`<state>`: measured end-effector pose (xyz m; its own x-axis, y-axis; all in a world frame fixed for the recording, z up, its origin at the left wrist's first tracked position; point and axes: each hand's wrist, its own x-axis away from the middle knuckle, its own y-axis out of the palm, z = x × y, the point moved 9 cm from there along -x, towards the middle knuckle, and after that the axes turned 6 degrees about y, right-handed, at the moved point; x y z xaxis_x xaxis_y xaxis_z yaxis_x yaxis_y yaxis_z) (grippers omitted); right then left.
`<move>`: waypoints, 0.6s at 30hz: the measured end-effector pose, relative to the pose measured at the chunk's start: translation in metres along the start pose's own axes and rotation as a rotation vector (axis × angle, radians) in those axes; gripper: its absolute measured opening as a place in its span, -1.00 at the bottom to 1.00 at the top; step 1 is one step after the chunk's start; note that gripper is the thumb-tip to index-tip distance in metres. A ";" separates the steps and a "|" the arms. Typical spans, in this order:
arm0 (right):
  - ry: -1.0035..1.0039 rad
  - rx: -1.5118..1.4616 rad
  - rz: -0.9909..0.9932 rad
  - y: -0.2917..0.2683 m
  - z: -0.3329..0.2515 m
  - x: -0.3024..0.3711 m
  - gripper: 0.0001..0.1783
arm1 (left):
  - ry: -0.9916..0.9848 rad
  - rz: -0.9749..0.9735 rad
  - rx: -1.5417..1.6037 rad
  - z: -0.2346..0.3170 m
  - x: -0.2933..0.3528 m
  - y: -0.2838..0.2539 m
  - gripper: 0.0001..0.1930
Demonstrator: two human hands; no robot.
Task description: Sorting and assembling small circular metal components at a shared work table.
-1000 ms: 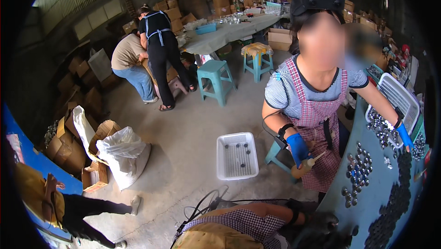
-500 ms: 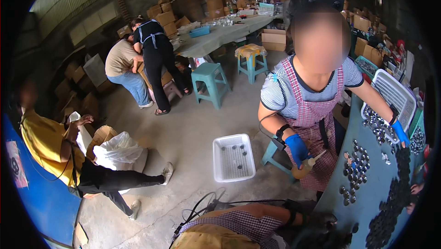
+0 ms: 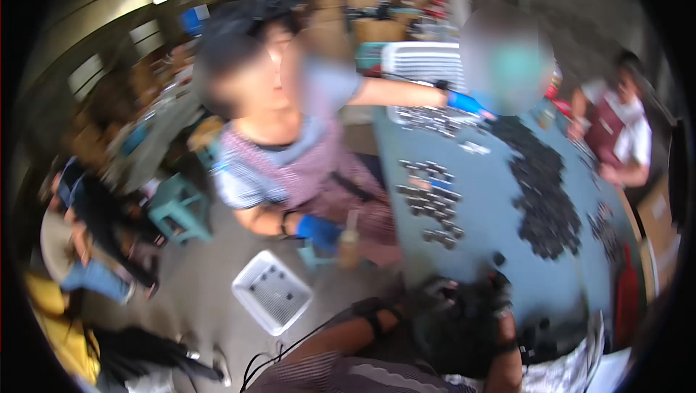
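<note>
Fingers, left hand (image 3: 433,293): dark-covered and blurred at 5 o'clock of the view; whether wide or narrow, or closed on a piece, I cannot tell
Fingers, right hand (image 3: 498,296): also dark and smeared, at 4 o'clock, pointing up toward 12; their grip cannot be told either
Dark heap (image 3: 453,338): at 5 o'clock, between and below both hands, by the near end of the table; contact is lost in the blur
Blue-green tabletop (image 3: 489,190): from 1 round to 5 o'clock
Black discs (image 3: 547,204): a long, crowded band at 3 o'clock
Shiny metal pieces (image 3: 433,208): a looser group on the 9 o'clock side of the band
Seated co-worker (image 3: 279,168): at 10 o'clock, one blue-gloved hand (image 3: 467,104) by the upper end of the band, the other at a brownish squeeze bottle (image 3: 348,249)
White floor basket (image 3: 272,311): at 7 o'clock, several dark discs inside
Co-worker in maroon apron (image 3: 607,130): between 2 and 3 o'clock, across the table
</note>
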<state>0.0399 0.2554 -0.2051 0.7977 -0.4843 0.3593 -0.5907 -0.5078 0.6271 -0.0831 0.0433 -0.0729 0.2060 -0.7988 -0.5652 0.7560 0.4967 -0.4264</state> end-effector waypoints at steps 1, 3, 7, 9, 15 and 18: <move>-0.238 0.421 0.117 0.018 -0.019 0.015 -0.89 | -0.169 -0.047 0.143 -0.007 0.000 -0.006 -0.58; -0.505 0.948 0.245 0.052 -0.041 0.022 -0.88 | -0.192 -0.011 0.143 -0.010 -0.005 -0.015 -0.60; -0.548 1.006 0.264 0.056 -0.053 0.038 -0.88 | -0.264 -0.072 0.249 0.001 -0.015 -0.009 -0.60; -0.434 0.718 0.279 0.044 -0.048 0.035 -0.89 | -0.193 -0.092 0.206 0.000 -0.011 -0.001 -0.61; -0.210 0.303 0.299 0.044 -0.037 0.036 -0.90 | -0.322 -0.051 0.514 -0.032 0.015 0.018 -0.48; -0.310 0.448 0.292 0.047 -0.045 0.041 -0.90 | -0.331 -0.049 0.528 -0.033 0.016 0.019 -0.48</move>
<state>0.0499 0.2435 -0.1300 0.5628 -0.7987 0.2128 -0.8265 -0.5405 0.1573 -0.0859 0.0505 -0.1131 0.2807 -0.9213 -0.2690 0.9572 0.2895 0.0075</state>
